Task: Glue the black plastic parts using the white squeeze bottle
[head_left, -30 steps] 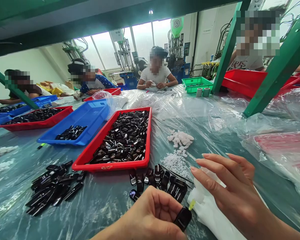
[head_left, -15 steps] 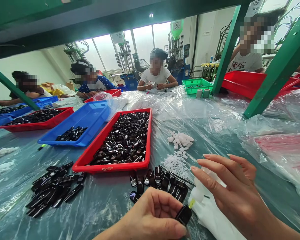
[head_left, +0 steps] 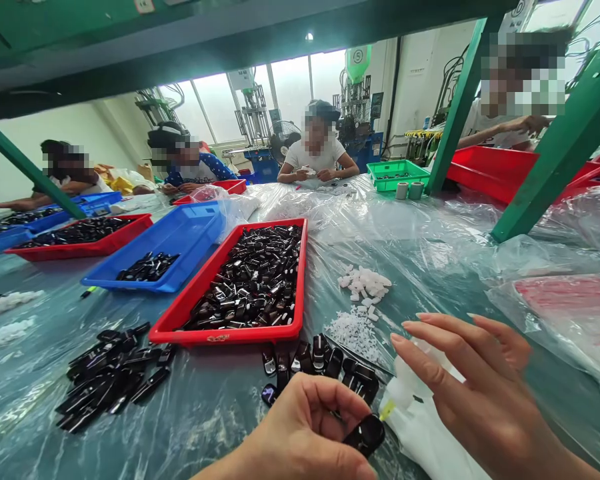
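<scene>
My left hand (head_left: 305, 433) is closed round a glossy black plastic piece (head_left: 365, 435), pinched at the bottom centre. My right hand (head_left: 475, 393) holds a small white squeeze bottle (head_left: 403, 390) with its fingers stretched out above it. The bottle's yellow nozzle (head_left: 386, 410) points at the black piece and almost touches it. A white cloth (head_left: 420, 437) lies under the bottle. A row of black pieces (head_left: 320, 357) lies just beyond my hands, in front of a red tray (head_left: 225, 333) full of the same pieces.
A heap of black pieces (head_left: 110, 377) lies at the left on the plastic-covered table. A blue tray (head_left: 180, 233) stands beside the red one. White bits (head_left: 365, 283) lie right of the tray. Green frame legs (head_left: 555, 153) rise at the right. Several other people sit at the far side.
The black piece in my left hand has tilted flatter. The bottle's nozzle stays close to it. The view has shifted slightly; a person at the far right has stretched out an arm.
</scene>
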`<state>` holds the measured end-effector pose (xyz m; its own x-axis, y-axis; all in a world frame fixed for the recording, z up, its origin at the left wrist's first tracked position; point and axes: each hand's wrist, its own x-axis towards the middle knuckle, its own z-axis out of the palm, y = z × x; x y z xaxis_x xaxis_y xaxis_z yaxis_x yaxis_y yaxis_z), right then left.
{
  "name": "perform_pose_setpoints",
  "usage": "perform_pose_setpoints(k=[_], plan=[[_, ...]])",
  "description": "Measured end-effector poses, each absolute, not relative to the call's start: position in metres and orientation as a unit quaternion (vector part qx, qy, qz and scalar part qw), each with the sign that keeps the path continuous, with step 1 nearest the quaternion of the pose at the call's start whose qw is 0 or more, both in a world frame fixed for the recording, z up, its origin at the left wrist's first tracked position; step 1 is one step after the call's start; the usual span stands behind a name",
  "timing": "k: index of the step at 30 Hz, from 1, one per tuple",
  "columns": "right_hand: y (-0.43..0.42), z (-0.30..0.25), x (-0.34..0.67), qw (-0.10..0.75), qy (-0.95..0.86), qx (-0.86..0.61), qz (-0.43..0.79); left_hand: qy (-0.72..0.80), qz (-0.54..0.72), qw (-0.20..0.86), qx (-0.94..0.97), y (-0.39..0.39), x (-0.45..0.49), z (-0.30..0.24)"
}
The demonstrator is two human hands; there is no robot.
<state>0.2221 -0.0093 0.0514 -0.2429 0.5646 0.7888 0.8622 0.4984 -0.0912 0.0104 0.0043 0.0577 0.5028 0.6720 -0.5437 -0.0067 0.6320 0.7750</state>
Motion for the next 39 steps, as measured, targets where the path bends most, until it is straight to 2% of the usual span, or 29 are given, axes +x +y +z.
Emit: perform_pose_setpoints(k=[39], plan=[[-0.0125, 0.0491, 0.2213, 0.428, -0.762, -0.46, -0.158, 0.414, 0.25, 0.783, 0.391, 0.0025, 0.0171, 0.0644]])
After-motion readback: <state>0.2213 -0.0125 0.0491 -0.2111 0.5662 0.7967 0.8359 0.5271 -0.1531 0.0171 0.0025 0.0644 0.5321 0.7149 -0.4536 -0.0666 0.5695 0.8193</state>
